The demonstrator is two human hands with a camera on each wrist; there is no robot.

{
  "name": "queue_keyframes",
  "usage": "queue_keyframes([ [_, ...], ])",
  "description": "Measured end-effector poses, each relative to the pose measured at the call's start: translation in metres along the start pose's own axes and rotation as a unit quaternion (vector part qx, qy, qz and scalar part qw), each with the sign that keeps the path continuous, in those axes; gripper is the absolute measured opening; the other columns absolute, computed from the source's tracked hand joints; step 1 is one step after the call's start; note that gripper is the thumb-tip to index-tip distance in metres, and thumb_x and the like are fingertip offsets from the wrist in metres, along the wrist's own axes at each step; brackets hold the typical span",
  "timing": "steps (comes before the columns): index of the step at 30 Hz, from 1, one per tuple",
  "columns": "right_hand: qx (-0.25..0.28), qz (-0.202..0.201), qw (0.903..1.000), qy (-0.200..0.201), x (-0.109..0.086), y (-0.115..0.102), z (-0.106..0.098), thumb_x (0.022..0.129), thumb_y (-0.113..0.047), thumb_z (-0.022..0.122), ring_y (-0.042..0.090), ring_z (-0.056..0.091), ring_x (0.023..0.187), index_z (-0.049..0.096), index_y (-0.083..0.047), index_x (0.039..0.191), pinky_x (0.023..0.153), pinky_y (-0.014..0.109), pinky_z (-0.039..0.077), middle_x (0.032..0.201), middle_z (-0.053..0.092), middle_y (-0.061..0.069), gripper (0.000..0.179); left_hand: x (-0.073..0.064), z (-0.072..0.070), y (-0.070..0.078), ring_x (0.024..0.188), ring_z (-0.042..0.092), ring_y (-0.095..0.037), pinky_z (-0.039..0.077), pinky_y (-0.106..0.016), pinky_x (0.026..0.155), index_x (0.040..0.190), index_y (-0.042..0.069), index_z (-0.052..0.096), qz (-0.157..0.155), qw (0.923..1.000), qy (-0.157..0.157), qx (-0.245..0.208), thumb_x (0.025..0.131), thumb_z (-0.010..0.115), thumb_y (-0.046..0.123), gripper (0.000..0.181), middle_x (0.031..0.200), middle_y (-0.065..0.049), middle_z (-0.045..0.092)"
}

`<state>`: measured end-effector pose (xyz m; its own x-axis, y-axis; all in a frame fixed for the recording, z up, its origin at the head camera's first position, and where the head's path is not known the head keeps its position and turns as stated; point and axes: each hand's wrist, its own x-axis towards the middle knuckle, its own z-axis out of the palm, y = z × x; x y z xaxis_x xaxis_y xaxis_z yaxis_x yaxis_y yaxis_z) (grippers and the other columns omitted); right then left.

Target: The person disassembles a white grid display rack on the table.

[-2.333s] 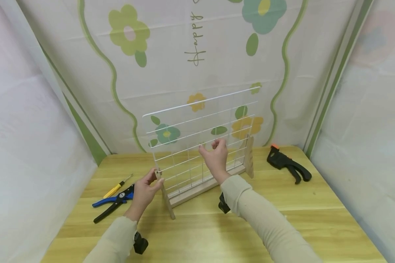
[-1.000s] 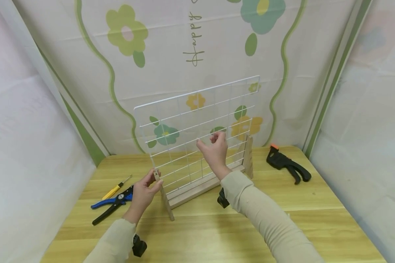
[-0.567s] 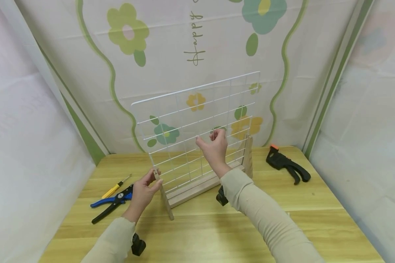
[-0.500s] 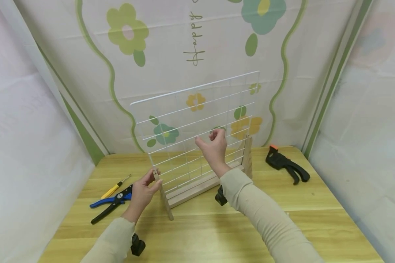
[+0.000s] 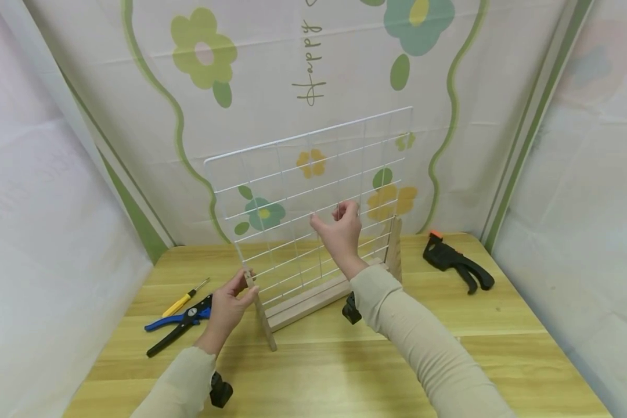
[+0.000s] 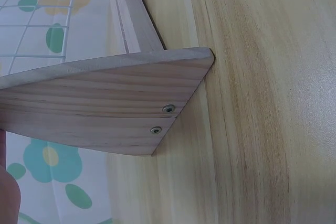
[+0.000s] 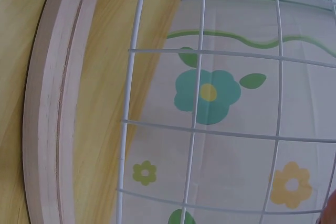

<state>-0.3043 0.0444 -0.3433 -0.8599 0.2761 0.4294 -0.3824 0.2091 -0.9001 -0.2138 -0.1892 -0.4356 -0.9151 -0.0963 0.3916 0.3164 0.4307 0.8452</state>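
Observation:
A white wire grid panel (image 5: 309, 134) stands nearly upright in a wooden stand. My right hand (image 5: 341, 237) grips it near the middle, fingers curled at the wires. In the right wrist view the panel's bottom bar (image 7: 124, 121) is apart from the grooved wooden crossbar (image 7: 60, 98). My left hand (image 5: 229, 305) holds the top of the stand's left side board (image 5: 264, 318), thumb on the near side. Two screws (image 6: 168, 108) show in that board's outer face in the left wrist view. The right side board (image 5: 394, 247) stands at the crossbar's far end.
Pliers with blue and black handles (image 5: 188, 316) and a yellow screwdriver (image 5: 177, 304) lie left of the stand. To its right rests a black clamp (image 5: 451, 261) with an orange tip. A flowered cloth (image 5: 271, 93) hangs behind the wooden table (image 5: 397, 371).
The right hand has raised the wire grid panel, so its top bar is higher and its bottom bar has risen from the crossbar. My left hand has stayed on the side board.

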Motion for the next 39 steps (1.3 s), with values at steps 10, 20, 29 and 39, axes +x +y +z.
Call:
queue_keyframes([
  [10,-0.002,-0.008,1.0000,0.002,0.002,-0.005,0.000,0.069,-0.026,0.076,0.019,0.043,0.079,0.036,-0.008,0.093,0.064,0.028,0.040,0.082,0.040,0.002,0.050,-0.004,-0.002,0.031,0.105,0.059,-0.037,0.051,-0.036,0.084,0.125,-0.007,0.053,-0.008,0.9999,-0.006,0.005,0.080,0.067,-0.005,0.046,0.114,-0.022,0.062],
  [20,0.005,-0.012,0.9999,-0.004,0.004,-0.007,0.000,0.070,-0.025,0.076,0.019,0.042,0.079,0.036,-0.009,0.094,0.063,0.028,0.038,0.082,0.039,0.001,0.050,-0.004,-0.002,0.037,0.104,0.061,-0.031,0.051,-0.019,0.076,0.126,-0.006,0.052,-0.015,0.9999,-0.007,-0.004,0.081,0.067,-0.004,0.047,0.114,-0.021,0.063],
  [29,0.003,-0.015,0.9999,-0.003,0.007,-0.013,0.000,0.070,-0.024,0.077,0.026,0.044,0.082,0.036,-0.007,0.094,0.065,0.028,0.037,0.083,0.039,0.002,0.050,-0.001,0.001,0.014,0.101,0.060,-0.039,0.049,-0.010,0.073,0.122,-0.007,0.055,0.021,0.9993,0.000,-0.030,0.079,0.067,-0.007,0.045,0.109,-0.026,0.063],
  [39,0.009,-0.007,0.9999,-0.006,0.006,-0.016,0.000,0.069,-0.024,0.077,0.024,0.044,0.081,0.036,-0.009,0.094,0.065,0.028,0.037,0.083,0.039,0.002,0.051,0.000,0.001,-0.001,0.097,0.063,-0.007,0.052,-0.017,0.078,0.122,0.003,0.059,0.028,0.9996,0.005,-0.008,0.079,0.070,0.001,0.044,0.108,-0.018,0.066],
])
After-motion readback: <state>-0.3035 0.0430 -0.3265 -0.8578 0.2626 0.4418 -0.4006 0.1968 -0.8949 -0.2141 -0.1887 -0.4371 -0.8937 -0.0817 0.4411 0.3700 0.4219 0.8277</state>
